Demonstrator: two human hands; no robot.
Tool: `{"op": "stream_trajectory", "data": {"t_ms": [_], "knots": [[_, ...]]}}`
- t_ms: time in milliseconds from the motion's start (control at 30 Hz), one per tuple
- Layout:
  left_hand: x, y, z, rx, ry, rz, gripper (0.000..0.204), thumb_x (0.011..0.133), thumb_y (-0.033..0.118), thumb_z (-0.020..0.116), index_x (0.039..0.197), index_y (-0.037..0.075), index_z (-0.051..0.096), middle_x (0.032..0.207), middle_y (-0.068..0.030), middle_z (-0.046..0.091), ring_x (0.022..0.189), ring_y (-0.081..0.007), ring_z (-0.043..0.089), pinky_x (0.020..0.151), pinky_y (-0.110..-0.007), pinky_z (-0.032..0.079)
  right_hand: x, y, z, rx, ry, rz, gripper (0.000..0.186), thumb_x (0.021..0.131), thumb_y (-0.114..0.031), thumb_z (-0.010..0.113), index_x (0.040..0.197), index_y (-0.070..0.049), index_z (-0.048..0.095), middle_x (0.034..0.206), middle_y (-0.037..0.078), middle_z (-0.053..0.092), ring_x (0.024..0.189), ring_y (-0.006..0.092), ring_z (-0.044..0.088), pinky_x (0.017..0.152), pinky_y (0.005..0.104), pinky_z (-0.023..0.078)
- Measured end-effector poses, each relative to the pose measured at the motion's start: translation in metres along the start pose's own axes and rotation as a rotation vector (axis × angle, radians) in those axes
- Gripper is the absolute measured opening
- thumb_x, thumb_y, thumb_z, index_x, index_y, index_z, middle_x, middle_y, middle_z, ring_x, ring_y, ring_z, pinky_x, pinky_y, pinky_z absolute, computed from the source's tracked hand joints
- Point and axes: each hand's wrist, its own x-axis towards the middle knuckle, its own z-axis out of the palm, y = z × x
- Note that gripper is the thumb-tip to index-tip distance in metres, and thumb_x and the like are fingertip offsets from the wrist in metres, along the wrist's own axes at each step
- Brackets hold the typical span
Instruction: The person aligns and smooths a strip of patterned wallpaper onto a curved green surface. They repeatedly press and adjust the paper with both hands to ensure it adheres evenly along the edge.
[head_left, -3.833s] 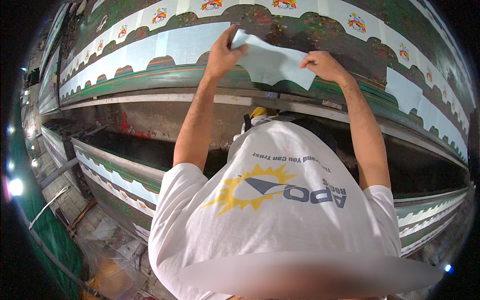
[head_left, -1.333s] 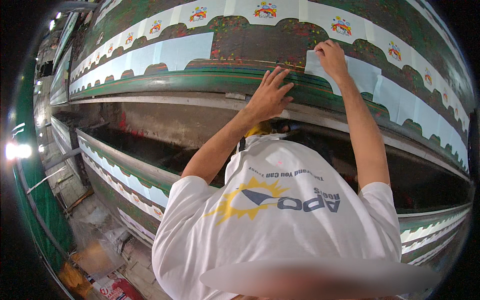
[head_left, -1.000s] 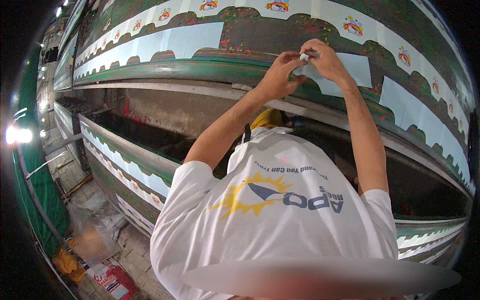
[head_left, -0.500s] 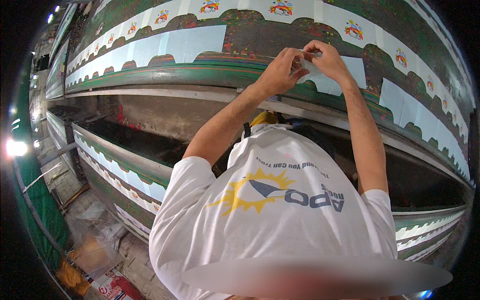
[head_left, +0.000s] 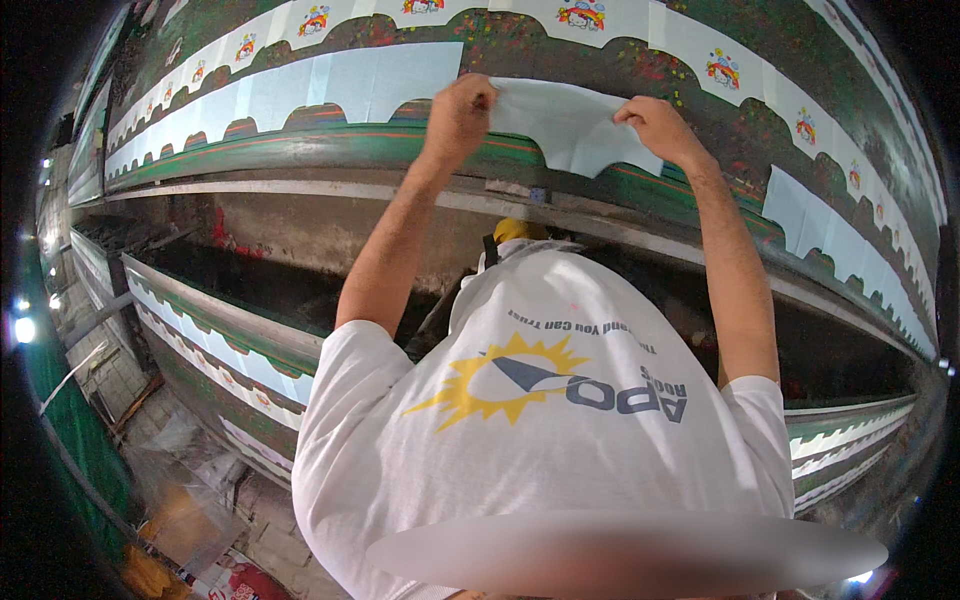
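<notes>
A pale sheet (head_left: 575, 125) is pinched at its left end by the left hand (head_left: 458, 110) and at its right end by the right hand (head_left: 655, 125). Its long axis is stretched left to right, held flat against the far green panel (head_left: 300, 150), between similar strips.

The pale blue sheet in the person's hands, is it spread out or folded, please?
Spread out: the pale blue sheet stretches flat between the left hand and right hand, its scalloped lower edge showing.
</notes>
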Motion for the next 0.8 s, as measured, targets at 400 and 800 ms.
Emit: {"op": "stream_trajectory", "data": {"t_ms": [400,800], "knots": [[0.019,-0.092,-0.03,-0.01,0.091,-0.083,0.021,0.096,0.002,0.066,0.115,0.005,0.076,0.112,-0.0139,0.075,0.097,-0.0278,0.074,0.087,-0.036,0.057,0.025,-0.004,0.023,0.189,0.205,0.11,0.047,0.097,-0.013,0.072,0.143,-0.011,0.064,0.128,0.007,0.064,0.103,0.0184,0.064,0.09,0.0337,0.053],[0.032,-0.102,-0.027,0.136,0.087,0.069,0.022,0.093,0.0,0.065,0.113,0.0,0.074,0.111,-0.0187,0.073,0.098,-0.0375,0.072,0.087,-0.043,0.058,0.037,0.0,0.029,0.174,0.266,0.117,0.057,0.091,-0.015,0.078,0.146,-0.011,0.062,0.128,0.009,0.063,0.091,0.023,0.06,0.085,0.0362,0.054]]}}
